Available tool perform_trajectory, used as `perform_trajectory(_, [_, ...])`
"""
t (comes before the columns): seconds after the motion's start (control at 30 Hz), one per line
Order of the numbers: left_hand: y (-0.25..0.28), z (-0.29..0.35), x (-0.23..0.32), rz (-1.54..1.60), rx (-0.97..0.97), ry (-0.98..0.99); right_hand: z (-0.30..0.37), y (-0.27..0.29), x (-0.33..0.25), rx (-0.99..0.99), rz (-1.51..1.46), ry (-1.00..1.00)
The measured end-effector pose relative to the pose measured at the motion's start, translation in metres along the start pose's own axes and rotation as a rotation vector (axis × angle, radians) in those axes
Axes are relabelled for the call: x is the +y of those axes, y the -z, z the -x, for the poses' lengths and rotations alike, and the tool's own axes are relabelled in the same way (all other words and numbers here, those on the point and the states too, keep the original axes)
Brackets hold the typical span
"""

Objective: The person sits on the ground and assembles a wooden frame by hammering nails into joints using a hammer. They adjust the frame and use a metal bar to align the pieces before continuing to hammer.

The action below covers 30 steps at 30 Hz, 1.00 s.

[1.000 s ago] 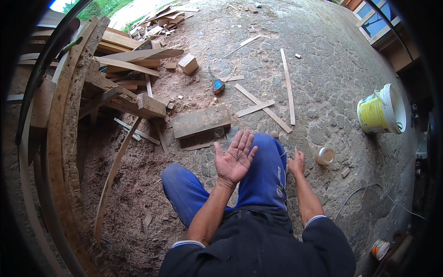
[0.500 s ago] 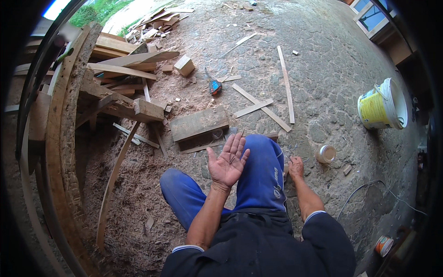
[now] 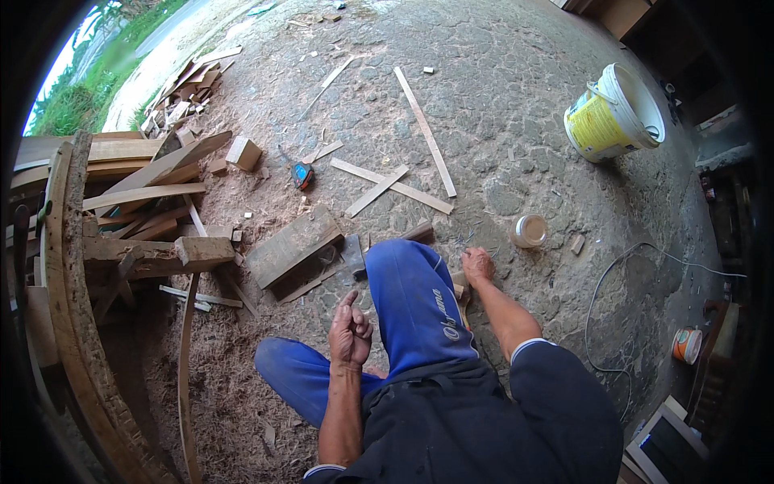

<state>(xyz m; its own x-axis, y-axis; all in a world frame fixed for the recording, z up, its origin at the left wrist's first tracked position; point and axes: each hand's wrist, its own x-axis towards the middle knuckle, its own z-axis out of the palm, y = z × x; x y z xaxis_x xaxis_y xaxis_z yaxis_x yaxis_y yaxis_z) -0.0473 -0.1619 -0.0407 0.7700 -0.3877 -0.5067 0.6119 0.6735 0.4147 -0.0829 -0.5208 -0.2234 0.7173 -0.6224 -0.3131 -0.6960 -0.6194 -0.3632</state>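
My left hand [image 3: 351, 332] is raised in front of my bent leg, palm up, with its fingers curled in; anything inside them is hidden. On the right, my right hand [image 3: 477, 266] reaches down to the floor beside my knee, its fingers bunched. Thin dark slivers that look like nails [image 3: 461, 239] lie scattered by its fingertips. A wooden piece [image 3: 460, 284] shows partly between that hand and my leg. Just beyond stands a round lidded jar [image 3: 530, 231]. Left of my knee are a thick wooden block [image 3: 295, 244] and a grey metal-looking piece [image 3: 353, 256].
Thin wooden strips [image 3: 393, 187] lie crossed on the rough floor, near a blue-and-black tape measure [image 3: 302, 175]. Stacked timber [image 3: 121, 194] fills the left side above wood shavings. A yellow-and-white bucket [image 3: 613, 117] stands far right; a grey cable [image 3: 601, 323] curves below it.
My left hand has drawn back toward me and its spread fingers have curled in. My right hand stays low by the floor. The whole view has shifted and turned.
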Motion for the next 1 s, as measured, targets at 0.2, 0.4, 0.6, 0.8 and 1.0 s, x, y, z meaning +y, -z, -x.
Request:
perform_trajectory(0.2, [0.017, 0.009, -0.005, -0.024, 0.189, 0.037, -0.008, -0.002, -0.007, -0.107, 0.312, 0.087])
perform_trajectory(0.4, [0.025, 0.008, -0.007, -0.005, 0.162, 0.042, -0.009, 0.011, -0.009, -0.162, 0.321, 0.08])
perform_trajectory(0.6, [0.031, 0.009, -0.009, -0.002, 0.179, 0.041, -0.023, 0.007, 0.014, -0.077, -0.128, -0.109])
perform_trajectory(0.8, [0.032, 0.006, -0.01, 0.009, 0.195, 0.043, -0.024, 0.013, 0.038, -0.236, -0.684, -0.203])
perform_trajectory(1.0, [0.029, 0.003, -0.008, 0.026, 0.178, 0.029, -0.024, 0.031, 0.031, -0.319, -0.925, -0.377])
